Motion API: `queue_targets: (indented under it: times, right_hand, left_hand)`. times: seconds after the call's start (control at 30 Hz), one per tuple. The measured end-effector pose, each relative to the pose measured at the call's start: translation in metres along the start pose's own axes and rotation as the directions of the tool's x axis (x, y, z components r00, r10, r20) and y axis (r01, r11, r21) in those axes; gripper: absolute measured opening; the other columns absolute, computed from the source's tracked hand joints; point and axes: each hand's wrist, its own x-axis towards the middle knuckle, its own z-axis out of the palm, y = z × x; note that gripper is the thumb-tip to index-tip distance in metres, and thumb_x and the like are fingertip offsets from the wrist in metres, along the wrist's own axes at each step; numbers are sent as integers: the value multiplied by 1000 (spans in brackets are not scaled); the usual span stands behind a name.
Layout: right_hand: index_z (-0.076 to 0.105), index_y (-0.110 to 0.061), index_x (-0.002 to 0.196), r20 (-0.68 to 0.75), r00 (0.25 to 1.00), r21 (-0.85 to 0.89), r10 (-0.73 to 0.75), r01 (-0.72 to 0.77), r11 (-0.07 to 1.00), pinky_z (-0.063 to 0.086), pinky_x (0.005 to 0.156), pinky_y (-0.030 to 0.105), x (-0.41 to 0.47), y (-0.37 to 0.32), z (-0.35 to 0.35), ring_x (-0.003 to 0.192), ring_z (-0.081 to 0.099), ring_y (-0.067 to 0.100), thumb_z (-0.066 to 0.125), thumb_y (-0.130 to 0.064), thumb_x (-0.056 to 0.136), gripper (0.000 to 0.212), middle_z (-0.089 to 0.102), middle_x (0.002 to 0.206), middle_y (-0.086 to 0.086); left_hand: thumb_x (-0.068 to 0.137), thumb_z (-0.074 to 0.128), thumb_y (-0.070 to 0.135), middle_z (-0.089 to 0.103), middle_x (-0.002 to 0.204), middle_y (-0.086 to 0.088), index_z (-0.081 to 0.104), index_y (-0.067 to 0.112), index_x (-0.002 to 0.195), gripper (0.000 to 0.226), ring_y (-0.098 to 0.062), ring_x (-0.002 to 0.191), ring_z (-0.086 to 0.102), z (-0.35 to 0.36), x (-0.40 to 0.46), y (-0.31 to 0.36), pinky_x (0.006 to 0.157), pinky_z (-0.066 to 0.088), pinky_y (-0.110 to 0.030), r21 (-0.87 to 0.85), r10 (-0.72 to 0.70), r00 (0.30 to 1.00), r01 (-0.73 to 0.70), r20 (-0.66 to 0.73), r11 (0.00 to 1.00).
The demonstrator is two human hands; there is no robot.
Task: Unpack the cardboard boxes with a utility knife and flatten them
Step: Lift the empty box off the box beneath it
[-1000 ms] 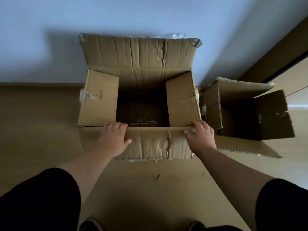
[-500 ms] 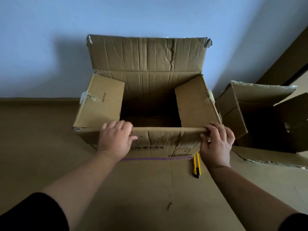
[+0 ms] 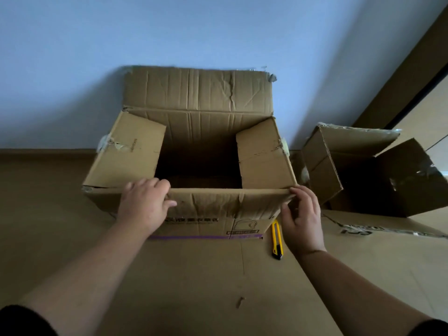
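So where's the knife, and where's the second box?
knife (image 3: 277,239): head view, on its yellow handle.
second box (image 3: 320,163): head view, on its left outer wall.

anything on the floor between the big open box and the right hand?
Yes: in the head view a yellow utility knife lies on the floor by the big box's near right corner, just left of the right hand.

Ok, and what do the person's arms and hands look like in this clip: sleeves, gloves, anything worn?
Both hands, left hand and right hand, are bare: no gloves, and no rings or watch that I can see. The forearms are uncovered. A black sleeve ends near the left elbow, and a dark sleeve edge shows at the right one.
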Motion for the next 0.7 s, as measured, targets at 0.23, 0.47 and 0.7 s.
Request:
queue_targets:
  times: [0.23,0.47,0.7]
  right_hand:
    - [60,-12,120,-18,1000,37,-9,10,999,39,105,38,5,2,9,122,44,15,57,-5,89,32,46,125,-8]
    - [60,-28,107,6,922,346,388,-366,864,51,85,34,47,-14,7,101,59,18,55,-23,95,14,60,103,-6]
    - [71,-23,93,208,723,368,659,-682,633,52,78,40,47,23,3,88,64,20,50,-39,99,27,71,95,5]
  left_hand:
    - [83,65,52,51,84,13,50,32,88,26,-14,86,51,-8,-3,-6,76,35,-32,6,58,997,-58,53,998]
    - [79,71,51,49,80,14,42,32,73,35,-4,73,45,-20,6,-6,58,34,-25,-31,55,962,-48,269,998]
    - [83,64,57,55,95,16,54,35,100,30,-10,91,54,-12,3,-13,75,41,-28,24,137,978,-142,155,990]
